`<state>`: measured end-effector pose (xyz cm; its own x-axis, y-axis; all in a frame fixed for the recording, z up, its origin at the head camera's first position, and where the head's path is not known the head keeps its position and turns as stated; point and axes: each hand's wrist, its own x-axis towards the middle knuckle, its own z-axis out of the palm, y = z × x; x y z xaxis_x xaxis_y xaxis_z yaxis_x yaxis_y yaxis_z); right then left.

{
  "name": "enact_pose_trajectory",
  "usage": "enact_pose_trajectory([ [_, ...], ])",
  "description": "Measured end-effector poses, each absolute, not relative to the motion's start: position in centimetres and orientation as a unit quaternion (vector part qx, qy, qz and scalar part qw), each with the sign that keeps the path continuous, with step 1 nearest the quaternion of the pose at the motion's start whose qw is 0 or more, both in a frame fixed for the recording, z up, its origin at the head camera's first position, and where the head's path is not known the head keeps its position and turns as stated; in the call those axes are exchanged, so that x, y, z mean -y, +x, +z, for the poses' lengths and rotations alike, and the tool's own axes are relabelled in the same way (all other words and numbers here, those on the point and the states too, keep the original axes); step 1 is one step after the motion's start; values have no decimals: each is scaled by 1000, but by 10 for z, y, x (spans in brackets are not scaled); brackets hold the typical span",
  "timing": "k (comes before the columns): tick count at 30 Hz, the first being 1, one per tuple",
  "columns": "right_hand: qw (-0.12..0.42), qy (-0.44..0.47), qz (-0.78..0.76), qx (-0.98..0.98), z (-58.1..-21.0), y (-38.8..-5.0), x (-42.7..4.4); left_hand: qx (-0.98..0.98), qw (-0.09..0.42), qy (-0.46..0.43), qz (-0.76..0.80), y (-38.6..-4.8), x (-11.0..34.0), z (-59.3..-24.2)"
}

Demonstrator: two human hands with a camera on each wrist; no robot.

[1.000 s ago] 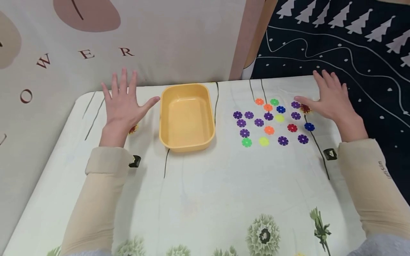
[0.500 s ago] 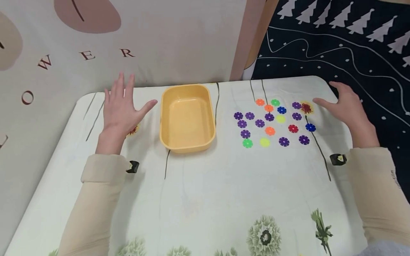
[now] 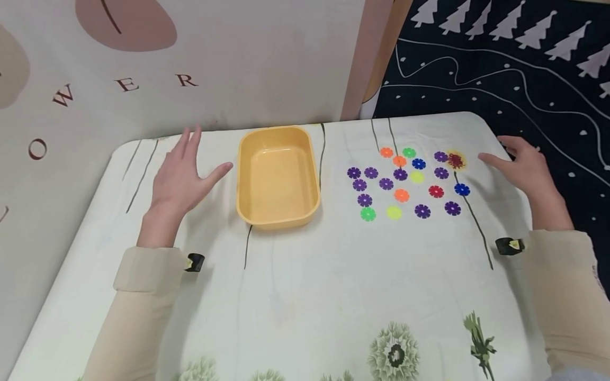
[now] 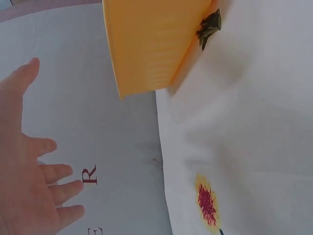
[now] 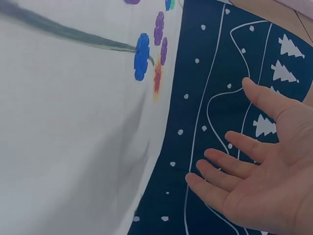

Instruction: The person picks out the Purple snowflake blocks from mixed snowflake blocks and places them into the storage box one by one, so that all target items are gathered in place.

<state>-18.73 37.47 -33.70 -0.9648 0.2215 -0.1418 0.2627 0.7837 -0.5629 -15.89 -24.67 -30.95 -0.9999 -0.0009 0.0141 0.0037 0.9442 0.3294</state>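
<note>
My left hand (image 3: 180, 177) hovers to the left of a yellow rectangular tub (image 3: 278, 182), thumb pointing toward its side, holding nothing. In the left wrist view the spread fingers of the left hand (image 4: 34, 181) stand apart from the tub (image 4: 151, 44). On the right, my right hand (image 3: 524, 166) is held above the table's right edge, relaxed and holding nothing. Left of it lie several flat, notched plastic discs, among them a blue disc (image 3: 462, 190), a red disc (image 3: 436, 191) and a purple disc (image 3: 452, 208). The right wrist view shows the right hand (image 5: 259, 171) with loosely bent fingers, away from the discs.
A white cloth with printed flowers covers the table (image 3: 305, 286). Behind it hangs a pale lettered curtain (image 3: 267, 63); at the right is a dark cloth with white trees (image 3: 476, 69). A black wrist device (image 3: 510, 246) sits by the right cuff.
Both hands have drawn back toward the body, and their fingers are less spread. The right hand has also shifted right, away from the discs. The tub and discs stay in place.
</note>
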Motion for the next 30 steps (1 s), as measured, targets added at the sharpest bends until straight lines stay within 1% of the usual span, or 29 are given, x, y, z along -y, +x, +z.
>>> enact_pose_trajectory([
  [14,54,156,-330,-930,-351,-174,-383,979,-39,-8,-198,-135,240,-314],
  [18,58,149,-341,-926,-357,-172,-391,976,-56,-14,-210,-129,238,-311],
  [23,42,147,-344,-927,-383,-180,-421,971,-76,-16,-227,-119,236,-309],
  [26,45,148,-333,-930,-400,-186,-439,966,-87,-19,-241,-115,234,-310],
  [30,56,158,-320,-932,-408,-187,-442,960,-98,-24,-261,-111,229,-314],
])
